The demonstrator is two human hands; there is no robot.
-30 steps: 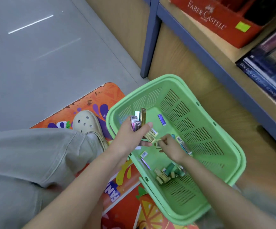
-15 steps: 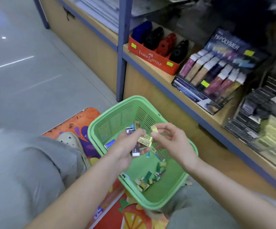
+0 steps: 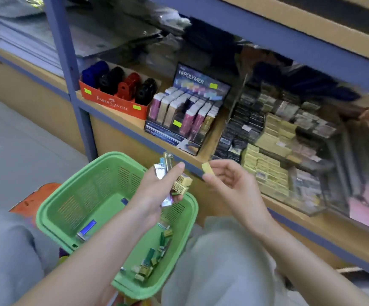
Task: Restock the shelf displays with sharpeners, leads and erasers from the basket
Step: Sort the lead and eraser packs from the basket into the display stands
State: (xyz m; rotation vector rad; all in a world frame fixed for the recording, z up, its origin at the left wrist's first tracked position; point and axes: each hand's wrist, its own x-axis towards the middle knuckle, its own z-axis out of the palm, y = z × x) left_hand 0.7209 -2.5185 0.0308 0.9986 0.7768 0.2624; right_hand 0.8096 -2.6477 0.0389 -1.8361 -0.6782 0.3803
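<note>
My left hand (image 3: 157, 191) grips a bundle of small packs (image 3: 174, 180), gold and silvery lead cases and yellowish erasers, above the green basket (image 3: 53, 208). My right hand (image 3: 230, 184) pinches one small yellow eraser (image 3: 207, 168) between thumb and fingers, just right of the bundle and in front of the shelf edge. Several more small packs (image 3: 150, 261) lie at the basket's near end, and a blue one (image 3: 86, 228) lies on its left side.
On the shelf stand a red Faber-Castell box of sharpeners (image 3: 115, 93), a Hi Polymer lead display (image 3: 185, 111) and a clear bin of black and yellow packs (image 3: 274, 138). A blue upright post (image 3: 69, 69) stands left. My knees flank the basket.
The view has lifted from the basket toward the shelf. My right hand came up out of the basket with a yellow eraser and moved right, away from my left hand's bundle.
</note>
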